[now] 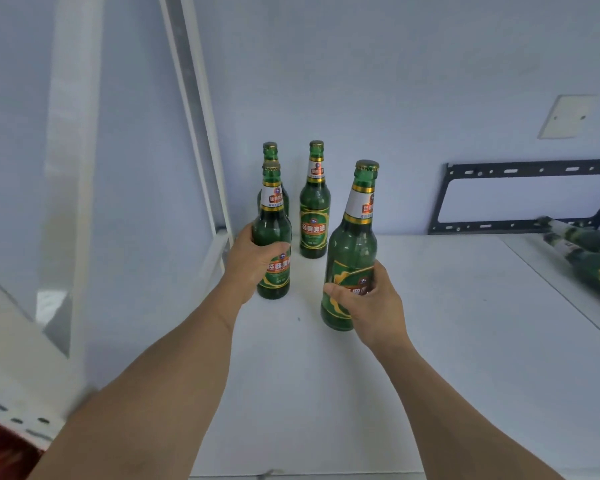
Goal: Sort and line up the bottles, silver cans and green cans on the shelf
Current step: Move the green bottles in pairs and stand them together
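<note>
Four green beer bottles upright on the white shelf (430, 306). Left hand (253, 261) wrapped round one (272, 237), right hand (371, 306) round another (352, 251). Two free bottles (314, 209) behind.

**Two bare forearms, nothing worn**

Both arms enter from the bottom edge, uncovered from the frame edge to the fingertips: no sleeve, cuff or glove shows on either. The left hand (253, 263) carries no ring, and its wrist has no watch or band. The right hand (371, 306) is likewise plain, with a bare wrist and short nails where the thumb shows. The forearms look smooth, with no markings, and widen toward the camera under the wide-angle lens. Nothing else of the person shows.
</note>
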